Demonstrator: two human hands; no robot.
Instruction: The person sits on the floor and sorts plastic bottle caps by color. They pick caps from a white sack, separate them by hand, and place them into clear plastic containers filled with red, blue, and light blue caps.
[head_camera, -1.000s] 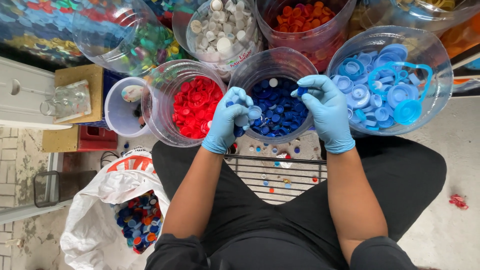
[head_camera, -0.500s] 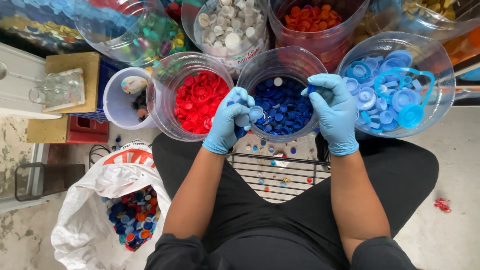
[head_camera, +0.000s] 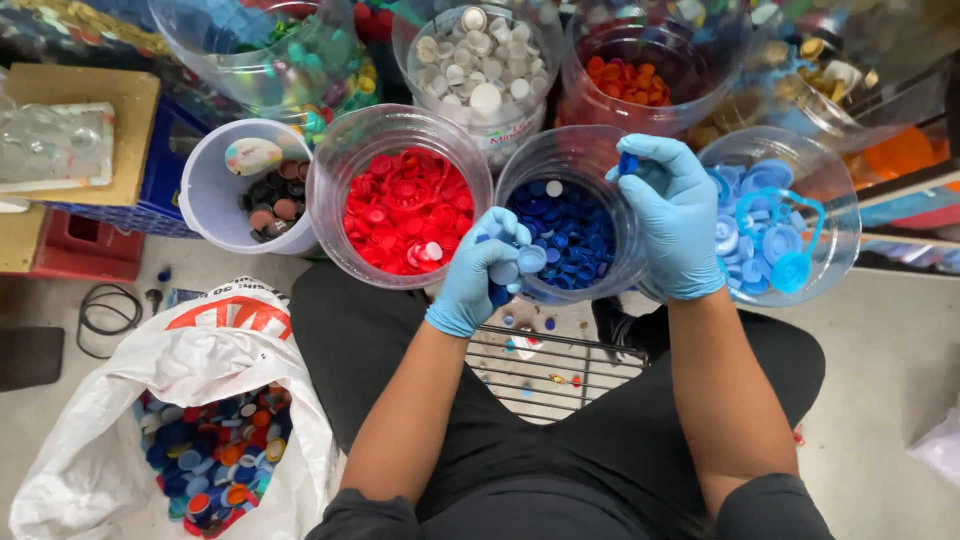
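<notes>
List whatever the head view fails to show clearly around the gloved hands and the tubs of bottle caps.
- Left hand: the number of caps it clutches is hidden by the curled fingers.
- Right hand: its small dark blue piece is too small to identify.
- Tub of orange caps: cut off by the top edge.
- White bag of mixed caps: its folds hide how deep the caps lie.

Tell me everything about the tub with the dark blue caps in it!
The tub of dark blue caps is a round, see-through plastic container standing upright between the red-cap tub and the light-blue-cap tub. Dark blue bottle caps cover its bottom, with one white cap among them. The gloved left hand holds caps at its near rim; the right hand pinches a blue cap over its right edge.
</notes>
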